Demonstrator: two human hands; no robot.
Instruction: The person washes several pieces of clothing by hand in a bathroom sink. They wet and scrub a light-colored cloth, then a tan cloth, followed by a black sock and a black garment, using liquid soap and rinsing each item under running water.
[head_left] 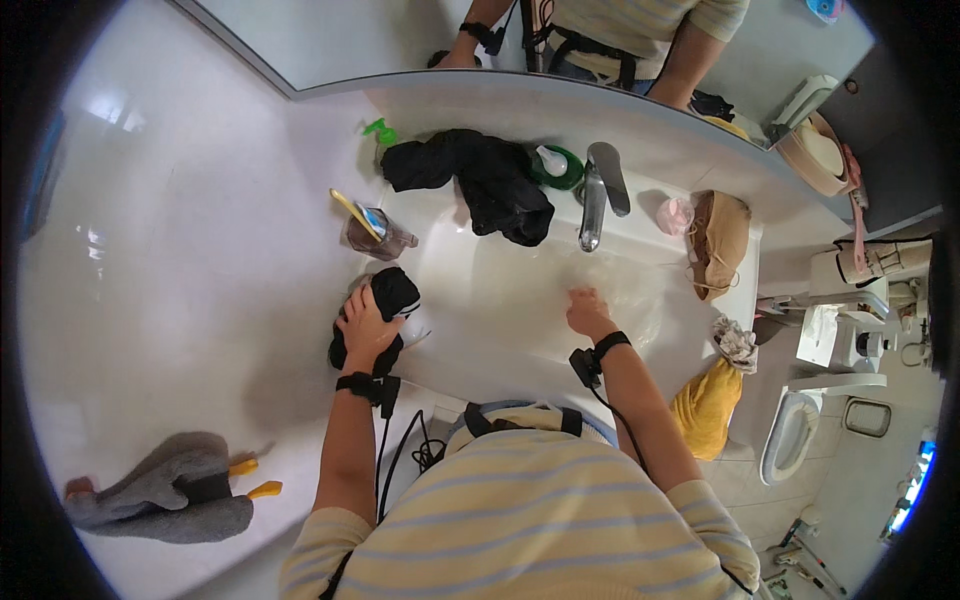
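My left hand (366, 322) is closed around a bunched black cloth item (397, 293) with white stripes at one edge; it rests on the left rim of the white sink (440, 365). What kind of garment it is I cannot make out. Down in the shallow water of the basin (520, 300), my right hand (588, 309) has its fingers slightly bent and apart, with nothing seen in them. Behind it stands a chrome faucet (592, 205). A dark, crumpled black garment (480, 175) lies over the back left rim, partly hanging into the basin.
A cup with a yellow-handled toothbrush (372, 232), a green pump bottle (556, 167), a pink-white cup (675, 215) and a brown bag (718, 245) surround the sink. Yellow cloth (706, 408) hangs at right. A grey plush toy (165, 495) lies left. A mirror (400, 40) spans the back.
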